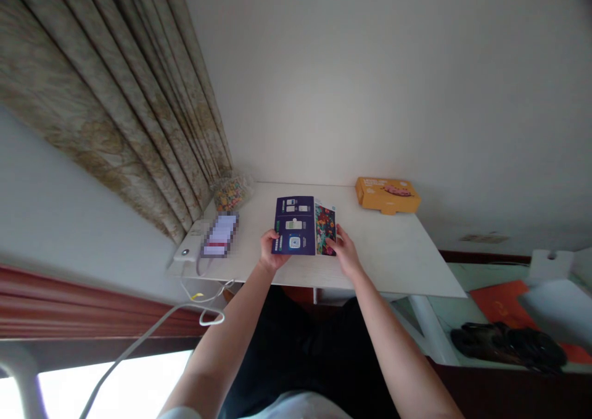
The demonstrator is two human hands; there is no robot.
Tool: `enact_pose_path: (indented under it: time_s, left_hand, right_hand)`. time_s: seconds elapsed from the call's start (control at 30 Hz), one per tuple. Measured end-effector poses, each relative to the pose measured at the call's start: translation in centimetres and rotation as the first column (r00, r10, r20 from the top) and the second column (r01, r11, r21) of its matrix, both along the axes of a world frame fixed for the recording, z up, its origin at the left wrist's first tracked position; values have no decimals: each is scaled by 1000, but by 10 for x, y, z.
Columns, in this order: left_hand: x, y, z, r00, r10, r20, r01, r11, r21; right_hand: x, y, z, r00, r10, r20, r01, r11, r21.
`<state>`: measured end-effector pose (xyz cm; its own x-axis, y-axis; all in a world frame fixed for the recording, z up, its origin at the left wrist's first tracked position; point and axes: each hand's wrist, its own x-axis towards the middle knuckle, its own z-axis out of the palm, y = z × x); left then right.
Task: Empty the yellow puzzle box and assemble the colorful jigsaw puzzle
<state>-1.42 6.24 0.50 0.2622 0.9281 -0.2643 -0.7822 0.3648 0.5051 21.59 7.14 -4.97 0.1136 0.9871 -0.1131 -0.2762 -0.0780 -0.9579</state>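
Observation:
A dark purple folded leaflet point(295, 224) with white panels and a colourful flower picture on its right flap lies over the middle of the white table point(398, 252). My left hand point(271, 251) pinches its lower left corner, fingers closed on the paper. My right hand point(343, 250) grips the lower right edge at the flower flap, fingers curled on it. Both forearms reach up from the bottom of the view.
An orange box point(387, 194) sits at the table's far right. A clear bag of coloured bits point(231, 191) and a phone point(221, 235) on a white power bank point(190, 245) with cables lie at the left. Curtains point(115, 98) hang left. Dark shoes point(504, 342) rest on the floor right.

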Motion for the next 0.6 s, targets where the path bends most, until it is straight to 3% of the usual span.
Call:
enact_pose_path:
  time_s: [0.13, 0.23, 0.33, 0.47, 0.6]
  left_hand:
    - [0, 0, -1, 991, -38, -126, 43, 998, 38]
    - [7, -4, 2, 978, -20, -209, 47, 991, 124]
    - [15, -8, 6, 963, 4, -269, 47, 982, 181]
    - [21, -11, 13, 959, -6, -283, 70, 974, 216]
    - [22, -12, 20, 957, -13, -291, 90, 964, 252]
  right_hand:
    - [-7, -7, 4, 990, 117, 81, -122, 991, 54]
    - [-11, -19, 14, 939, 333, -93, -329, 943, 55]
    - [-17, -30, 28, 852, 454, -261, -450, 890, 79]
    - [-24, -36, 42, 832, 431, -349, -456, 890, 12]
    - [-28, -36, 44, 849, 362, -384, -393, 919, -3]
